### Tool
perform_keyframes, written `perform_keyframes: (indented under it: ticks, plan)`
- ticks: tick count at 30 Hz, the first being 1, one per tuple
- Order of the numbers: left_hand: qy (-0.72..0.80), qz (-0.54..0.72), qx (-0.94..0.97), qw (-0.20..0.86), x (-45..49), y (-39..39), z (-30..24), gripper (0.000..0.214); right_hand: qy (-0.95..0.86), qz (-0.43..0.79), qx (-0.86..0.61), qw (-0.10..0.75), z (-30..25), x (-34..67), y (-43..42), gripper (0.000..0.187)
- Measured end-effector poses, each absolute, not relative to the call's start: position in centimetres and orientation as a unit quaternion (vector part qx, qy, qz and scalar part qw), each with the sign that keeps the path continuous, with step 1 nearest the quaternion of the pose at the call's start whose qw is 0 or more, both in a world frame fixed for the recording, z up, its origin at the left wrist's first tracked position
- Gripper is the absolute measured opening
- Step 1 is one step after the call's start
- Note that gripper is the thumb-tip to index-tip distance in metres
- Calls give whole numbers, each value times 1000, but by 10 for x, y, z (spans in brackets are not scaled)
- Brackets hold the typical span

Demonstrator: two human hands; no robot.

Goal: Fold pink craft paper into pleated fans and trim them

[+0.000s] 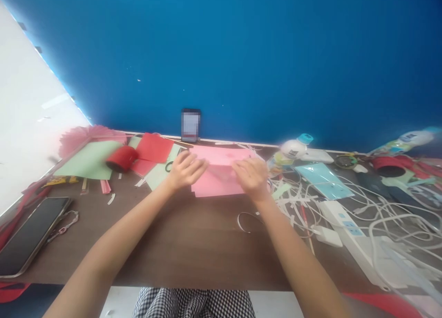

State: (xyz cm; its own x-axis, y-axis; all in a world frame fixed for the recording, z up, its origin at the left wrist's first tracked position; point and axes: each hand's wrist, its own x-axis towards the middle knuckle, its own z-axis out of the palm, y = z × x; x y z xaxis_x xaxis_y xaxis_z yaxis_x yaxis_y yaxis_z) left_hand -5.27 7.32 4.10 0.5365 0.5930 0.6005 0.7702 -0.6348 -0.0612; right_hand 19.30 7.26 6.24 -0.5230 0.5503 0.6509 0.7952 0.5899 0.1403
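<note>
Pink paper (221, 187) lies on the brown desk in front of me, with a raised or folded upper part between my hands. My left hand (188, 169) has its fingers closed on the paper's left side. On the right side, my right hand (251, 176) grips the paper with curled fingers. Slight blur hides the exact fingertip contact. Scissors (169, 166), partly hidden, rest just left of my left hand.
Left are green paper (91, 159), a red tape roll (122, 158), red paper (155, 147) and a phone (34, 230). Another phone (190, 124) leans on the blue wall. Right are tangled white cables (376, 207), a power strip (352, 237), a bottle (293, 148) and a blue packet (324, 180).
</note>
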Motion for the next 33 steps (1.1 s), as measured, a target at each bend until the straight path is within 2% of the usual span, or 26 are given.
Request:
perform_keyframes:
  ticks: [6,12,16,24,29,33]
  plan:
    - [-279,-169,-930,168,-63,47,1,25,-916,-179,-309,183,19,196,43,26]
    - [-312,-105,-937,120,-54,43,-5,28,-928,-97,-311,180,-2,196,46,25]
    - [-365,-126,-922,27,-54,49,-4,26,-931,-17,-318,176,-4,197,52,25]
    - [-503,-210,-805,-236,-60,60,3,26,-879,164,-397,208,-5,196,56,25]
    - [-557,-243,-763,-218,-60,62,0,31,-842,216,-442,220,-6,196,58,22]
    - [-579,-241,-754,-196,-60,64,-4,33,-807,212,-504,223,-7,197,59,23]
